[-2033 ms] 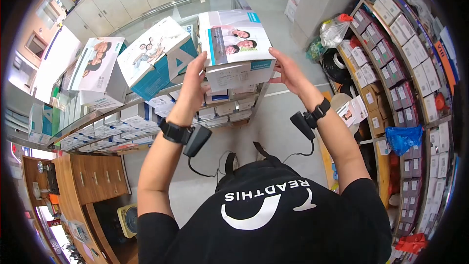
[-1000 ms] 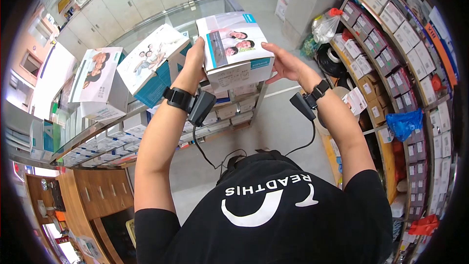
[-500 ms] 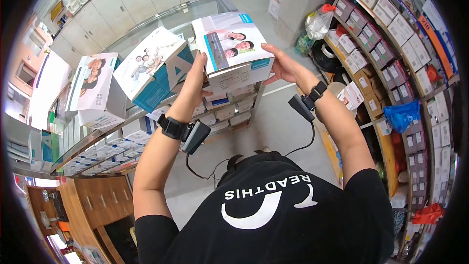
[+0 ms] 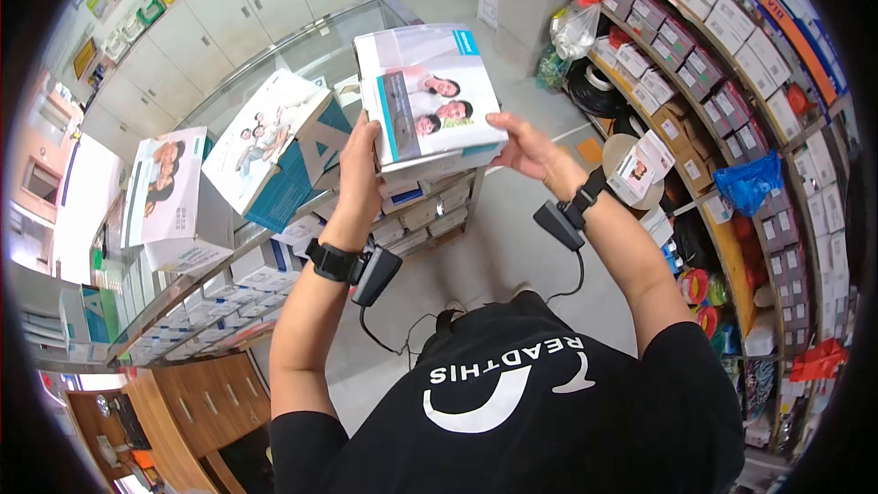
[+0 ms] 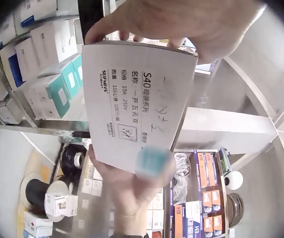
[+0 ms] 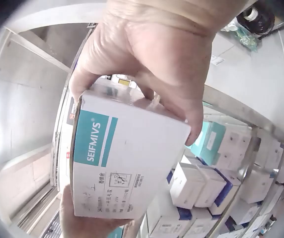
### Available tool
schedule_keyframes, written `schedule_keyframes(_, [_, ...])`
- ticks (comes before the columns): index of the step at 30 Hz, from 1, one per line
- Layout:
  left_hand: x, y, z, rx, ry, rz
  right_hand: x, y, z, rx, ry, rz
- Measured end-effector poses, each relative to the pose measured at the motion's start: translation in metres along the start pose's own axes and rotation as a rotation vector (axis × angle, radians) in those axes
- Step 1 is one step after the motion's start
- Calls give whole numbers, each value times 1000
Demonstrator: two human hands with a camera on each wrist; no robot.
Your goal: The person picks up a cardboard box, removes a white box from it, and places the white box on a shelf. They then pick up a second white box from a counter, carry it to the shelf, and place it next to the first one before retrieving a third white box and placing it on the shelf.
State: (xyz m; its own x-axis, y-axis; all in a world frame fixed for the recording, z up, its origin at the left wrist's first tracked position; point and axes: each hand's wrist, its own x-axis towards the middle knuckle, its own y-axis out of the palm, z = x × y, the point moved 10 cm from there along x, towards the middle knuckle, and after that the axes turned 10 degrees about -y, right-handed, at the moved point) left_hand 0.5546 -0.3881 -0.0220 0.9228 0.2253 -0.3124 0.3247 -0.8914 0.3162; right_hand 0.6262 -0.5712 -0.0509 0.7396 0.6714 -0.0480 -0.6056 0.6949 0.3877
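Both hands hold a white and teal box (image 4: 437, 101) with a family photo on its lid, in front of the body by the glass counter. The left hand (image 4: 361, 160) grips its left side, and the right hand (image 4: 526, 148) its right side with the thumb at the lid's corner. In the left wrist view, printed text shows on the white box side (image 5: 132, 104), between the left hand (image 5: 181, 22) and the right hand (image 5: 127, 188). The right wrist view has the right hand (image 6: 157, 54) spread over the box (image 6: 127, 158), the left hand (image 6: 82, 223) at its opposite side.
On the glass counter (image 4: 274, 55), left of the held box, lie a tilted white and teal box (image 4: 274, 142) and a pinkish photo box (image 4: 174, 187). Small boxes fill the shelves beneath. Right stand curved shelves (image 4: 722, 119) with boxes and a blue bag (image 4: 750, 185). Wooden drawers (image 4: 206, 402) stand lower left.
The held box has tipped so its lid faces the camera more and less of its near side shows. The surroundings have shifted in view; both hands still hold the box.
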Motion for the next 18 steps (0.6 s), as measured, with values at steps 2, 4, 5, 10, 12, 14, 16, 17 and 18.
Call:
schedule_keyframes(2, [-3, 5, -1, -17, 149, 61, -23, -2, -8, 8, -27, -27])
schedule_keyframes(4, [-12, 19, 14, 21, 135, 127, -52, -6, -8, 28, -75, -58])
schedule_keyframes(5, [-17, 31, 24, 38, 141, 186, -70, -11, -10, 48, -101, -72])
schedule_keyframes(10, [-31, 105, 107, 20, -362, 347, -168, -57, -6, 11, -102, -209])
schedule_keyframes(12, [-50, 151, 128, 12, -449, 364, -209, -80, -2, 17, -122, -247])
schedule_keyframes(14, [-61, 192, 164, 43, -518, 402, -261, -109, -9, 34, -87, -314])
schedule_keyframes(16, [-63, 228, 211, 142, -548, 464, -319, -139, -20, 51, -55, -451])
schedule_keyframes(17, [-75, 256, 232, 179, -584, 535, -354, -151, -26, 81, -4, -529])
schedule_keyframes(18, [-81, 278, 261, 186, -608, 570, -387, -157, -27, 75, 42, -581])
